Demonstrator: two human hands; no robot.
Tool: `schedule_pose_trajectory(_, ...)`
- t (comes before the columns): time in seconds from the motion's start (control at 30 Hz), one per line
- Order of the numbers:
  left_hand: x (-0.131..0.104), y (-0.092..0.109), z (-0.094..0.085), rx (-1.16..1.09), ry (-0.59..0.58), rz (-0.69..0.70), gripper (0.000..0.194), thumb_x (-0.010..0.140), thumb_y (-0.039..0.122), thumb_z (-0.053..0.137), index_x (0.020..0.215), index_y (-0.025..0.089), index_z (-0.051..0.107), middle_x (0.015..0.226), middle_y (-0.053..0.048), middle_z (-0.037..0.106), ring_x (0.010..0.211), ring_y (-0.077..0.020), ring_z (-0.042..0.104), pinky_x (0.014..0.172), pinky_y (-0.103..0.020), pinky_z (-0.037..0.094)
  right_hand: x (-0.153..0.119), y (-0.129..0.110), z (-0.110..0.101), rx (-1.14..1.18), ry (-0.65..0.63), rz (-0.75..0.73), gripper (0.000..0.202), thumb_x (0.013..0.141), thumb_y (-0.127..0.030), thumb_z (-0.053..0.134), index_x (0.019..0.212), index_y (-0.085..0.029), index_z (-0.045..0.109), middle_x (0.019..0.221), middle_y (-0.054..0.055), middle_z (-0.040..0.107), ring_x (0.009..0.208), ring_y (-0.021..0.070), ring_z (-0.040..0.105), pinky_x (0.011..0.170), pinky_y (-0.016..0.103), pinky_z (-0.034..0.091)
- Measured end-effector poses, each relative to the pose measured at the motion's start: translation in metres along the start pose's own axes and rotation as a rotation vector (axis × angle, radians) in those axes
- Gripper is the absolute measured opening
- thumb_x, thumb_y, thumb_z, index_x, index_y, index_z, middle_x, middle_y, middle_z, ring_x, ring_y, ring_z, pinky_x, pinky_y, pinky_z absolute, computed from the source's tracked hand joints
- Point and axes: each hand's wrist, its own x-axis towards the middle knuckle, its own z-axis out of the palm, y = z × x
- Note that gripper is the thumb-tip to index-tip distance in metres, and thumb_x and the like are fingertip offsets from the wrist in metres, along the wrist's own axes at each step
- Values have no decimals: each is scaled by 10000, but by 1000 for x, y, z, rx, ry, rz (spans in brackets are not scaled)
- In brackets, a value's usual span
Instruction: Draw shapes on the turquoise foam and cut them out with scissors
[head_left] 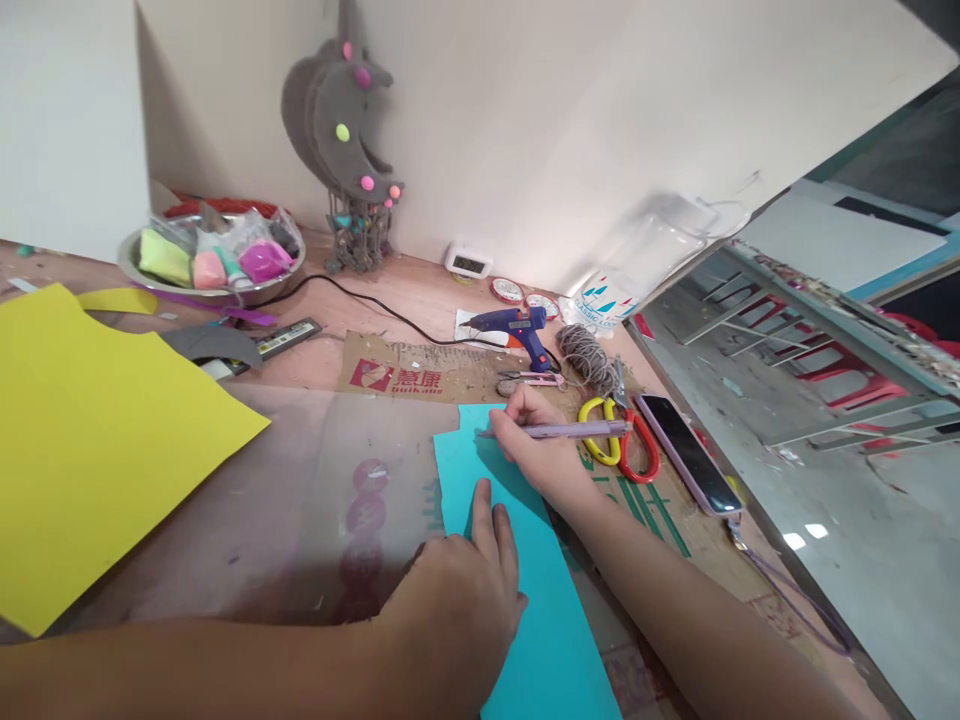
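Right fingers (505, 437) grip a pen (577, 430) near scissors (651, 445), glue gun (519, 325) and phone (688, 455).

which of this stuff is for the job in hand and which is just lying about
In use, going by the hands:
- blue paper, under the left hand
- pen, in the right hand

Lying about, untouched:
- yellow paper
- scissors
- phone
- glue gun
- twine
- bowl
- jar

Some of these may belong too; I can't tell.
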Motion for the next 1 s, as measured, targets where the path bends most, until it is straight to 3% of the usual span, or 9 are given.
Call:
schedule_pose_trajectory(0.1,2,1,-2,-5,-64,8,592,925,484,488,1371,99,539,1384,-313,361,453,-188,650,355,-285,458,2,1,-7,173,-24,23,254,887,-355,600,722,-227,455,462,-83,486,394,88,377,413,217,296)
schedule_pose_trajectory(0.23,2,-1,-3,16,-65,51,576,945,459,455,1375,84,534,1367,-322,389,439,-178,640,352,-274,447,4,3,-16,328,-42,55,267,936,-425,545,775,-213,549,515,-42,573,423,102,474,413,215,346)
schedule_pose_trajectory(0.63,-2,-2,2,61,25,51,583,920,482,494,1346,92,572,1351,-322,434,430,-166,616,353,-277,447,4,10,-15,381,23,56,314,932,-477,541,775,-207,573,481,-42,544,387,83,416,377,195,292)
schedule_pose_trajectory(0.87,-6,-3,4,75,178,8,505,947,467,436,1280,155,652,1314,-254,548,452,-153,601,374,-276,453,11,9,-21,446,242,69,316,891,-506,565,758,-222,526,462,-54,494,381,101,390,372,216,284)
schedule_pose_trajectory(1.0,-6,-5,1,68,186,-12,447,948,434,456,1246,190,683,1281,-224,592,438,-137,579,367,-266,448,12,11,-24,475,219,100,297,895,-481,568,762,-218,527,465,-47,506,382,104,403,371,221,288)
